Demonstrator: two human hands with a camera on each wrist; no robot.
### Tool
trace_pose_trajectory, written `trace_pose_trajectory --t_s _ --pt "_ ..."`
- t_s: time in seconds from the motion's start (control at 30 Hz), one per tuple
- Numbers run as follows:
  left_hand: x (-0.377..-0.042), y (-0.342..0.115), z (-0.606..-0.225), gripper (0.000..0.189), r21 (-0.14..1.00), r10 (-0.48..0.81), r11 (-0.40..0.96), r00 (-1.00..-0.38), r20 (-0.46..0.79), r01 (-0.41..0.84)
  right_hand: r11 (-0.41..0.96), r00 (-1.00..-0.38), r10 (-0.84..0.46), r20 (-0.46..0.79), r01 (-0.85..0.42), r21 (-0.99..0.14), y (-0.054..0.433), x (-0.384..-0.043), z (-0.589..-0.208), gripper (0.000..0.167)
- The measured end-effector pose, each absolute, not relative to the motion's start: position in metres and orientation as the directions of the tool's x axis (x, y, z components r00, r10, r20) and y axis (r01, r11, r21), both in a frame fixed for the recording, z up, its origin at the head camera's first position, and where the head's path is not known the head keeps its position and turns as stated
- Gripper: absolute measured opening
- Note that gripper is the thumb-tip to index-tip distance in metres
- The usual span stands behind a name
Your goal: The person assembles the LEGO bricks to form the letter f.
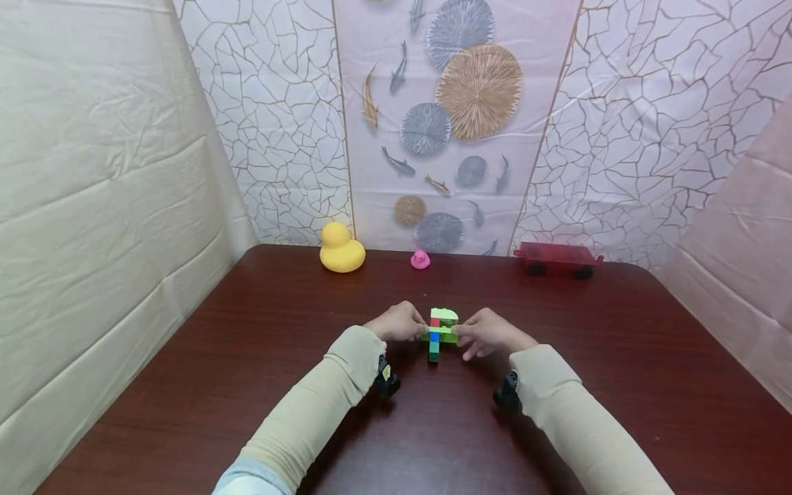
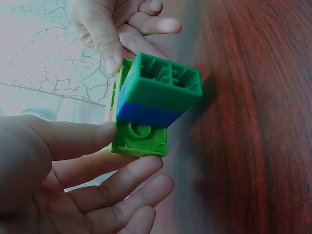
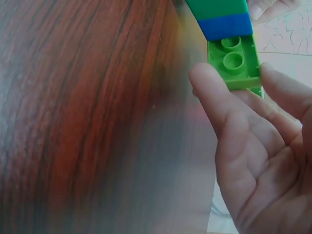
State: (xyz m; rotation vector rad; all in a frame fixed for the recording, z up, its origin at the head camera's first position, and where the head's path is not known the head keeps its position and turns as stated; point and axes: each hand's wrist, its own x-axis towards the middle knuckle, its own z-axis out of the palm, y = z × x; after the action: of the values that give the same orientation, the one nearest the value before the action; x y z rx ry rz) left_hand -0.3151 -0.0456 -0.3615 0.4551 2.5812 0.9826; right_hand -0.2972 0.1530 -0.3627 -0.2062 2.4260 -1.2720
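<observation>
Between both hands is a small toy brick build (image 1: 436,337), with lime, red, blue and green pieces joined together. My left hand (image 1: 399,322) pinches one end of its lime piece, thumb on the edge and fingers beneath. The right hand (image 1: 491,331) grips the opposite end between thumb and fingers. In the left wrist view a dark green brick (image 2: 163,90) shows its hollow side, joined to a blue brick (image 2: 146,113). The underside of the lime piece (image 3: 245,56), with round tubes, shows in the right wrist view.
Along the back of the dark wooden table (image 1: 204,357) stand a big yellow duck (image 1: 342,251), a small pink duck (image 1: 420,260) and a red toy wagon (image 1: 557,254). Patterned cloth (image 1: 284,124) hangs behind them, and pale cloth (image 1: 105,206) lines the left side.
</observation>
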Motion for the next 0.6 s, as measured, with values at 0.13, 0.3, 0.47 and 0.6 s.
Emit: trace_pose_trajectory --t_s 0.13,0.3,0.47,0.6 --pt "-0.3138 -0.0443 -0.3625 0.016 0.685 0.410 0.709 -0.888 -0.207 0.168 0.580 -0.928 -0.253 -0.273 0.081 -0.811 0.1516 -0.2978 -0.3655 0.029" --pt "-0.3120 -0.0436 -0.3638 0.015 0.675 0.419 0.719 -0.877 -0.235 0.162 0.595 -0.936 -0.225 -0.269 0.087 -0.799 0.1507 -0.2964 -0.3683 0.028" --pt "-0.3114 -0.0438 -0.3633 0.018 0.652 0.438 0.733 -0.867 -0.236 0.193 0.634 -0.931 -0.247 -0.268 0.054 -0.771 0.1513 -0.2960 -0.3652 0.030" --pt "-0.3114 -0.0443 -0.3604 0.022 0.643 0.464 0.735 -0.850 -0.249 0.213 0.664 -0.923 -0.276 -0.269 0.019 -0.747 0.1535 -0.2963 -0.3590 0.032"
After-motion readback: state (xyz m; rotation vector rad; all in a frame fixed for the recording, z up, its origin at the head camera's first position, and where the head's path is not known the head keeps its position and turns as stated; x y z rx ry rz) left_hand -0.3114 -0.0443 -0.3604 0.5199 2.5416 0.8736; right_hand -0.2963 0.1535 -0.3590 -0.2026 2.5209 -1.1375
